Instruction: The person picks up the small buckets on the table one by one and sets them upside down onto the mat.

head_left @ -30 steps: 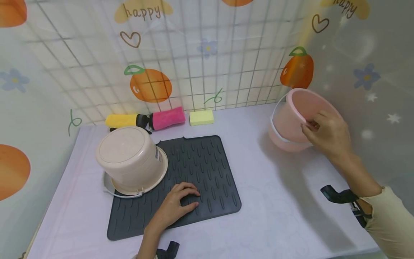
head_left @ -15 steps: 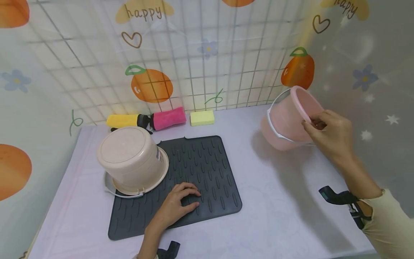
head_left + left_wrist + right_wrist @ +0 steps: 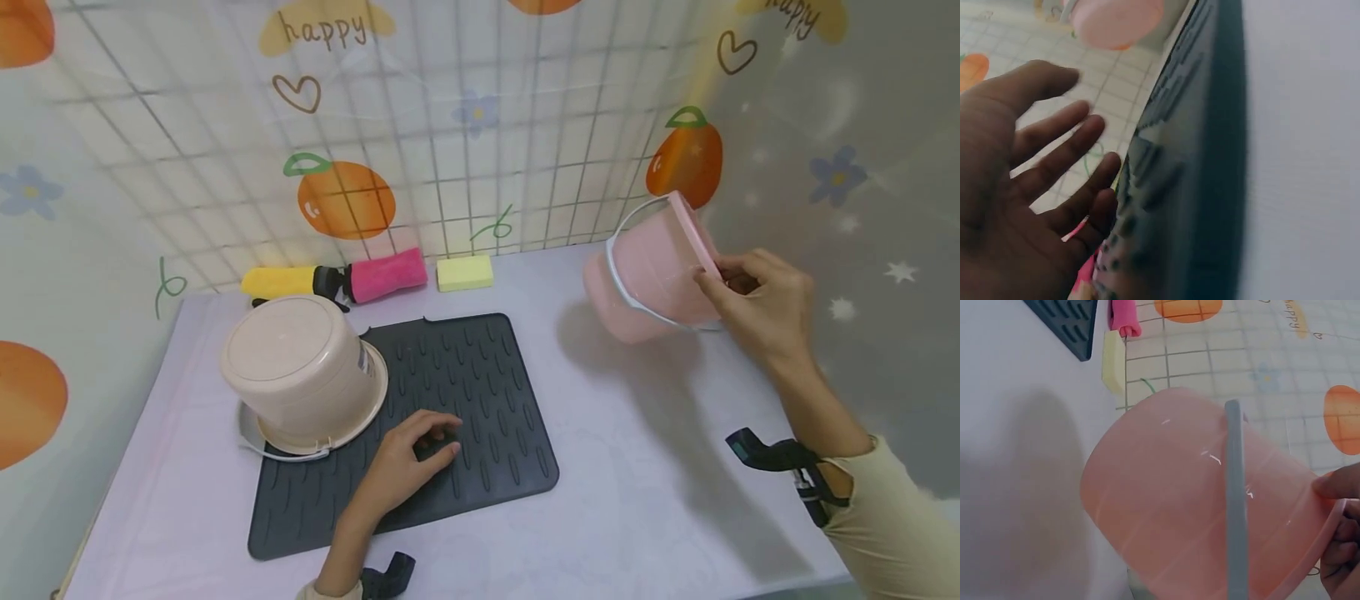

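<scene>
A pink bucket (image 3: 652, 275) is tilted on its side at the right, its base toward the left and its mouth toward the right wall. My right hand (image 3: 765, 312) pinches its rim, thumb outside and fingers inside. The bucket's pale handle (image 3: 1235, 500) crosses its side in the right wrist view. Over the dark grey ridged mat (image 3: 495, 417) my left hand (image 3: 408, 458) hovers with loosely bent fingers and holds nothing. An upside-down cream bucket (image 3: 300, 367) stands on the mat's left part, its handle lying at its front.
Along the back wall lie a yellow rolled item (image 3: 281, 281) and a pink one (image 3: 386, 275) with black ends, beside a pale yellow sponge (image 3: 465, 272). A white cloth (image 3: 622, 500) covers the table. Printed curtains hang over a wire grid behind.
My right hand has tipped the pink bucket further over, its base swinging left and up, its mouth turning away to the right. My left hand has lifted slightly off the mat.
</scene>
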A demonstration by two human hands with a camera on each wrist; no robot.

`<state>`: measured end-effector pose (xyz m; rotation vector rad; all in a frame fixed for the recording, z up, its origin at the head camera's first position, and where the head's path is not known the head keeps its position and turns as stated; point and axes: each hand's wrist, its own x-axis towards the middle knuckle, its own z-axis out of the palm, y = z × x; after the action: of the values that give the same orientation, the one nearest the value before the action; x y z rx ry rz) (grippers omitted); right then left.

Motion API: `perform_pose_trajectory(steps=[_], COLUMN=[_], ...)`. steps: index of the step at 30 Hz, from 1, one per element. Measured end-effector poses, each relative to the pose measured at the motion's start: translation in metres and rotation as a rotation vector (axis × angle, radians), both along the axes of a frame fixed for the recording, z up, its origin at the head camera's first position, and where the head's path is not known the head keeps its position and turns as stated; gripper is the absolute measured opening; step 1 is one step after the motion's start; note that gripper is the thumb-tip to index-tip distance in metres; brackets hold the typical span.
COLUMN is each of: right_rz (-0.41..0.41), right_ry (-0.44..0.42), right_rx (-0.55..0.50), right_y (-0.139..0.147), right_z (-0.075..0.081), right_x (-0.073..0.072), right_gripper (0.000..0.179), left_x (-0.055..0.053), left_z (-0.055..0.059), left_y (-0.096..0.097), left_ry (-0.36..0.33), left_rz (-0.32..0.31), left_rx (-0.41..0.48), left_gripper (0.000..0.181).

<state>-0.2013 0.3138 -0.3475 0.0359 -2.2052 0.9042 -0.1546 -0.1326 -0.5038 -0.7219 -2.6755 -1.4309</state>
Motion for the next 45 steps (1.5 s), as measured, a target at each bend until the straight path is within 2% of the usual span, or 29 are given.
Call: perform_pose_trajectory(steps=[6, 9, 15, 26, 36, 42, 44, 45], right_rz=[-0.011, 0.0, 0.012, -0.009, 0.006, 0.031, 0.046, 0.053], right_ry=[-0.02, -0.021, -0.029, -0.133, -0.147, -0.118, -0.109, -0.104], right_rx=[-0.087, -0.121, -0.196, -0.372, -0.45, -0.518, -0.54, -0.549], right_y=[-0.003, -0.005, -0.007, -0.014, -0.024, -0.029, -0.031, -0.032], right_z=[0.0, 0.0, 0.001, 0.0, -0.001, -0.001, -0.002, -0.002], right_x=[0.001, 0.001, 0.0, 0.002, 0.002, 0.0, -0.001, -0.002], right_gripper=[0.028, 0.027, 0.026, 0.033, 0.034, 0.031, 0.03, 0.03], left_x=[-0.026, -0.039, -0.06, -0.088, -0.106, -0.102, -0.104, -0.107], left_z=[0.02, 0.027, 0.036, 0.062, 0.075, 0.1, 0.102, 0.099], left_y=[0.014, 0.022, 0.04, 0.087, 0.114, 0.123, 0.127, 0.129], left_ry=[0.01, -0.003, -0.024, 0.002, -0.098, -0.194, -0.226, -0.231], left_rz=[-0.018, -0.018, -0.037, -0.101, -0.105, -0.14, -0.156, -0.165], left_rx=[0.161, 0.21, 0.213, 0.246, 0.323, 0.349, 0.36, 0.365], left_gripper=[0.04, 0.045, 0.059, 0.083, 0.092, 0.095, 0.099, 0.102])
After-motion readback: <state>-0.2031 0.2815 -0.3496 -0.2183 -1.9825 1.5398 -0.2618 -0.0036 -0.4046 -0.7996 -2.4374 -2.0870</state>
